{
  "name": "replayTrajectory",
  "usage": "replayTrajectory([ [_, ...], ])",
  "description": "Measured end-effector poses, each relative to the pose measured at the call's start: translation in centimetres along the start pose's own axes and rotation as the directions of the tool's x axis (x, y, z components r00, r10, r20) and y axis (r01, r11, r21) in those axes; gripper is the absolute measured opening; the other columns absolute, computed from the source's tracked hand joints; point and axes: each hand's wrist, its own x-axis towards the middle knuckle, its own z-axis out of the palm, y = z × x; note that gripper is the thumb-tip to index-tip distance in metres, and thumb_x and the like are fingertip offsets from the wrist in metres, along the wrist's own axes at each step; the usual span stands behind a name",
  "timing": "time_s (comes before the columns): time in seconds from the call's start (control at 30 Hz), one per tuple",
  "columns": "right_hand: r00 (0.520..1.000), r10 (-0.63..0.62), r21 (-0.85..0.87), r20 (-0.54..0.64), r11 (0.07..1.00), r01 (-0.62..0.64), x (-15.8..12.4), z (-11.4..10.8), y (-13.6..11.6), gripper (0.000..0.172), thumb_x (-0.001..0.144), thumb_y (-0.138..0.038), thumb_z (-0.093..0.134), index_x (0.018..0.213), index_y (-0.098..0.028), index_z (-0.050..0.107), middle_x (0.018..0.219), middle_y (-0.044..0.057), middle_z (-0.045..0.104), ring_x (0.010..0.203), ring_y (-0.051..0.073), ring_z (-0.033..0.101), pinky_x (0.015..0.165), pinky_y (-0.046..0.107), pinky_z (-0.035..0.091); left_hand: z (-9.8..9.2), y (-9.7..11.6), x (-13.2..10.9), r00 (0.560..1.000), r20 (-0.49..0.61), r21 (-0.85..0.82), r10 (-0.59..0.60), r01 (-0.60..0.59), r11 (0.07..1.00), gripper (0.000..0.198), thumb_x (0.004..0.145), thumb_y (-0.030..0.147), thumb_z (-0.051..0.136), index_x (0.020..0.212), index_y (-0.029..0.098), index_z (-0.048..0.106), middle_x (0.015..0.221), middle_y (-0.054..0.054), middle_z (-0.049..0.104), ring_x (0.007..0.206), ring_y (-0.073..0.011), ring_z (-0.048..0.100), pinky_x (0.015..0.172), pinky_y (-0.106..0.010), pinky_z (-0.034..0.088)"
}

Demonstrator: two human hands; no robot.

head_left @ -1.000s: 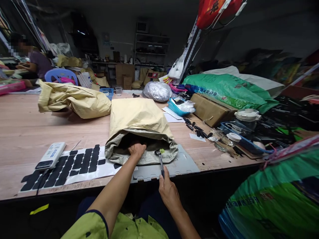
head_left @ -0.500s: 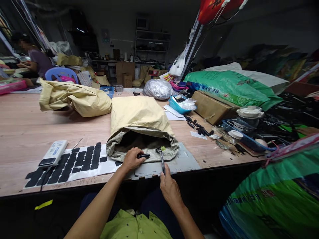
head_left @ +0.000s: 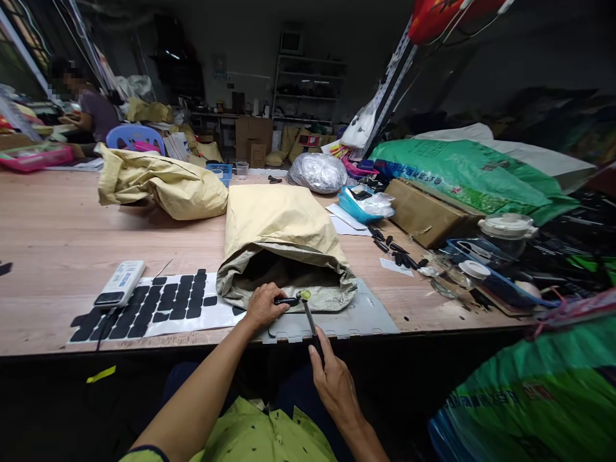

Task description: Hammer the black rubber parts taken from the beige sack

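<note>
In the head view my left hand [head_left: 265, 304] is closed on a small black pen-like piece [head_left: 287, 301], held level in front of the bag's mouth. My right hand [head_left: 332, 375] grips the dark handle of a small hammer [head_left: 309, 316]. The hammer's head, with a yellow-green face, is at the right end of the black piece; whether they touch I cannot tell. Behind both hands lies a cream paper-like bag [head_left: 276, 215], its dark mouth gaping toward me. Beneath its front edge lies a grey sheet [head_left: 373, 314].
Left of the bag are a white device [head_left: 120, 282] and a sheet of black stickers [head_left: 181, 298]. Loose black pieces [head_left: 402, 255], a cardboard box [head_left: 428, 212] and a jar [head_left: 507, 234] stand to the right. A second bag [head_left: 163, 183] lies behind. A person [head_left: 94, 112] sits far left.
The hammer head has moved left, from beside the black piece to its right end. My left hand still holds the piece. The whole view has shifted slightly.
</note>
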Motion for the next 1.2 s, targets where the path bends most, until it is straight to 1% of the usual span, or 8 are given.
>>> replayTrajectory([
  [0.1,1.000,-0.010,0.015,0.017,1.000,0.010,0.0,-0.2,-0.8,0.059,0.096,-0.045,0.029,0.148,-0.019,0.039,0.131,0.011,0.063,0.122,0.023,0.059,0.099,0.032,0.046,0.0,0.0,0.0,1.000,0.002,-0.008,-0.018,0.018,1.000,0.017,0.078,0.030,0.069,0.093,0.023,0.072,0.091,-0.001,0.064,0.091,-0.0188,0.056,0.081,-0.030,0.040],
  [0.27,1.000,-0.003,-0.002,0.008,1.000,0.003,0.2,-0.6,-1.7,0.061,0.096,-0.046,0.027,0.150,-0.019,0.036,0.130,0.011,0.064,0.119,0.024,0.061,0.096,0.033,0.048,0.0,0.1,0.1,1.000,0.012,-0.012,-0.015,0.015,1.000,0.017,0.077,0.030,0.069,0.093,0.023,0.073,0.091,-0.001,0.065,0.092,-0.0191,0.056,0.083,-0.031,0.040],
  [0.43,0.997,0.055,-0.061,0.048,0.997,-0.052,0.0,-0.9,-2.0,0.058,0.096,-0.044,0.030,0.147,-0.020,0.042,0.114,0.011,0.072,0.105,0.023,0.068,0.086,0.029,0.051,0.0,0.1,0.1,1.000,0.005,-0.012,-0.028,0.028,1.000,0.018,0.077,0.030,0.069,0.093,0.024,0.073,0.091,-0.001,0.064,0.091,-0.0191,0.056,0.081,-0.030,0.040],
  [0.63,0.999,-0.004,-0.058,0.032,0.998,0.006,-0.3,-0.8,-2.7,0.058,0.096,-0.044,0.028,0.148,-0.022,0.040,0.119,0.010,0.069,0.108,0.022,0.067,0.087,0.028,0.050,-0.1,0.3,0.1,0.999,0.018,-0.010,-0.027,0.028,1.000,0.018,0.078,0.031,0.069,0.094,0.025,0.073,0.092,-0.001,0.065,0.093,-0.0192,0.057,0.083,-0.030,0.040],
  [0.8,0.994,0.033,-0.073,0.102,0.997,-0.026,-0.3,-0.2,-2.6,0.057,0.096,-0.046,0.030,0.147,-0.024,0.041,0.112,0.008,0.072,0.102,0.022,0.068,0.082,0.028,0.050,-0.2,0.3,0.0,0.999,0.007,-0.011,-0.037,0.037,0.999,0.020,0.077,0.031,0.070,0.096,0.026,0.073,0.094,-0.001,0.066,0.091,-0.0192,0.057,0.081,-0.030,0.040],
  [0.9,0.997,0.041,-0.045,0.060,0.998,-0.038,0.2,-0.5,-2.1,0.057,0.096,-0.047,0.031,0.146,-0.024,0.043,0.118,0.009,0.070,0.108,0.022,0.066,0.087,0.029,0.049,0.0,0.1,0.0,1.000,0.005,-0.016,-0.028,0.028,0.999,0.021,0.077,0.032,0.070,0.096,0.025,0.073,0.094,-0.001,0.066,0.092,-0.0195,0.057,0.082,-0.030,0.041],
  [1.03,0.993,0.116,-0.096,-0.008,0.989,-0.117,1.5,-1.4,-1.5,0.058,0.096,-0.045,0.028,0.151,-0.026,0.034,0.122,0.010,0.068,0.107,0.023,0.066,0.086,0.031,0.049,0.1,-0.2,0.1,1.000,0.012,-0.023,-0.009,0.009,1.000,0.021,0.082,0.036,0.066,0.098,0.025,0.072,0.094,-0.001,0.066,0.093,-0.0193,0.057,0.083,-0.030,0.040],
  [1.2,0.983,0.185,-0.270,-0.008,0.946,-0.180,2.4,-1.8,-1.3,0.058,0.098,-0.042,0.023,0.155,-0.027,0.024,0.105,0.011,0.073,0.093,0.025,0.070,0.080,0.034,0.048,-0.2,-0.2,0.0,0.999,0.039,-0.019,0.008,-0.007,1.000,0.024,0.092,0.039,0.052,0.099,0.025,0.070,0.096,-0.001,0.064,0.092,-0.0182,0.056,0.084,-0.030,0.038],
])
